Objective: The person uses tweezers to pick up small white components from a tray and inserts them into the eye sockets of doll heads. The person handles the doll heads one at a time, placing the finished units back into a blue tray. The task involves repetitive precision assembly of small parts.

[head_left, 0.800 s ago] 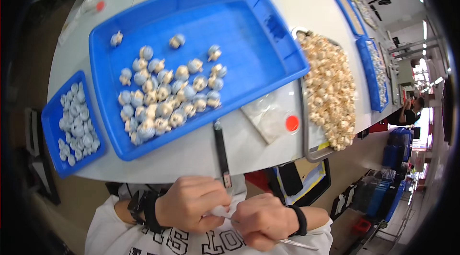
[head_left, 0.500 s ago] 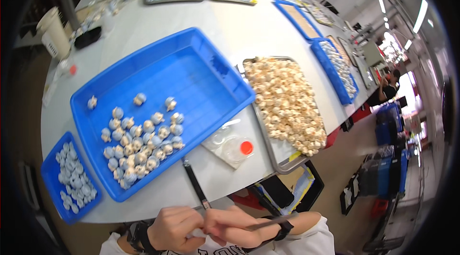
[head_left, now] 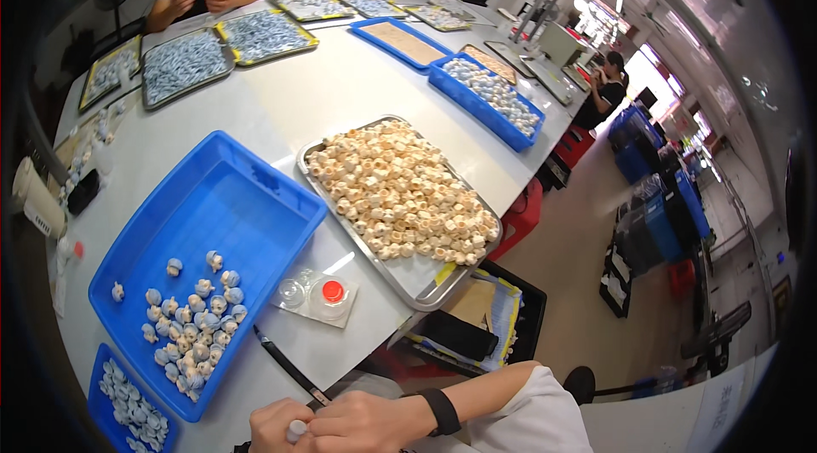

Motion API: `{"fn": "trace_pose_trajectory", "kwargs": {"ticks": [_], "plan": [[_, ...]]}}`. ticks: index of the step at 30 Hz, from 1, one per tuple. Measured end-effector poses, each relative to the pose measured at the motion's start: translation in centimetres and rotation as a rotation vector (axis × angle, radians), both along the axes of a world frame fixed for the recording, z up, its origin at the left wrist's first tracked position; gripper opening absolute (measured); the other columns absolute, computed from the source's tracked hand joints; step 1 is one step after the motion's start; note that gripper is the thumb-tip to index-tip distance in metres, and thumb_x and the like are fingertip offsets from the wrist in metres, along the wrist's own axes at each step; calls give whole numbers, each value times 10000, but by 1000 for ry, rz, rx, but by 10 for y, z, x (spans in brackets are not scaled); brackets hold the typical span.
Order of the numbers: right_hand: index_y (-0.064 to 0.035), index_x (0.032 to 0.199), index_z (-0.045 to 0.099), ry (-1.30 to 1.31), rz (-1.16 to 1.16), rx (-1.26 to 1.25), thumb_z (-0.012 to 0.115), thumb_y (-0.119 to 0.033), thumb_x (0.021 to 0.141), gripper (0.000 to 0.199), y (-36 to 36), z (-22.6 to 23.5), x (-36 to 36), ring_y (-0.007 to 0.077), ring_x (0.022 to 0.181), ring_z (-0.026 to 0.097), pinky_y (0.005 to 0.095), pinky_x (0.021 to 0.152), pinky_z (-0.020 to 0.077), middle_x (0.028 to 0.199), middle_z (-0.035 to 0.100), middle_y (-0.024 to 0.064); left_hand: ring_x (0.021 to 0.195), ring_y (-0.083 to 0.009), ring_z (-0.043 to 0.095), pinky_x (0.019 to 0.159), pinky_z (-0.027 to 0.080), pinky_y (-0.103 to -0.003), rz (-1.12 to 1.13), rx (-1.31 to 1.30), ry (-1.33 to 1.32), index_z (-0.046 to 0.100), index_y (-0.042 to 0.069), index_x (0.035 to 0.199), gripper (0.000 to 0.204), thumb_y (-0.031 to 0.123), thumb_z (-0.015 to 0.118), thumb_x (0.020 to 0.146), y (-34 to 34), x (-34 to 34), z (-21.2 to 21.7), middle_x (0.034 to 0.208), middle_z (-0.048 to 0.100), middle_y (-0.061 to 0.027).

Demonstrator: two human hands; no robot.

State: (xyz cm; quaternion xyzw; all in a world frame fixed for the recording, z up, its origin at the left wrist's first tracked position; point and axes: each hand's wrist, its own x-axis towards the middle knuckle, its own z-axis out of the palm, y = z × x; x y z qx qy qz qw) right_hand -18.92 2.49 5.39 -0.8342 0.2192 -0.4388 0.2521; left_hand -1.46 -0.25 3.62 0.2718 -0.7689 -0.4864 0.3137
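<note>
**Small pale piece [head_left: 296, 430] held between two hands by the desk [head_left: 255, 104]**

The left hand [head_left: 274, 426] is curled closed around the small pale piece, whose rounded end shows between the two hands. The right hand [head_left: 362, 424] is pressed close beside it, fingers bent; whether it grips anything is hidden. A black-handled tool [head_left: 289, 366] lies just beyond the knuckles. Toward the left, a large blue tray [head_left: 204, 197] holds blue-and-cream pieces [head_left: 201, 325], and a smaller blue tray [head_left: 99, 409] holds pale blue pieces [head_left: 129, 402]. Further ahead, a metal tray [head_left: 417, 284] carries heaped cream pieces [head_left: 400, 197].
</note>
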Motion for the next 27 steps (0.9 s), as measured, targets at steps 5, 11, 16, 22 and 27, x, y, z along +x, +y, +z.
{"fn": "trace_pose_trajectory", "kwargs": {"ticks": [5, 11, 16, 22, 27], "plan": [[-32, 778, 457, -294, 79, 769, 442, -69, 780, 39, 17, 0, -3, 221, 584, 541, 312, 516, 426, 707, 569, 98, 620, -334, 572, 553, 434, -368, -64, -5, 10, 582, 6, 795, 166, 171, 566, 801, 8, -1, -3, 711, 567, -168], [-22, 780, 447, -504, 166, 1265, 401, -75, 775, 70, 26, -3, -2, 151, 574, 525, 286, 513, 419, 710, 583, 69, 630, -304, 592, 573, 454, -342, -161, 1, -14, 588, -7, 848, 146, 123, 553, 794, 13, -2, -9, 736, 593, -159], [-17, 818, 480, -494, -95, 741, 437, -47, 757, 80, 34, -14, 7, 236, 562, 566, 322, 502, 444, 691, 586, 107, 587, -287, 570, 546, 441, -349, -56, 201, -86, 579, -13, 828, 223, 209, 557, 830, 17, -4, -11, 674, 568, -152], [-31, 858, 534, -66, -246, 71, 559, -107, 776, 114, 30, -18, 4, 257, 537, 560, 342, 470, 449, 652, 536, 92, 573, -290, 558, 538, 430, -361, -11, 83, -7, 572, -2, 758, 234, 218, 556, 835, 15, -5, -7, 656, 559, -151], [-30, 813, 537, -200, -196, 117, 542, -26, 721, 92, 26, -11, -8, 251, 490, 534, 339, 442, 430, 607, 519, 74, 576, -284, 553, 551, 432, -351, -20, 110, 17, 574, -3, 759, 183, 174, 572, 807, 14, -10, -1, 660, 561, -146]]}}
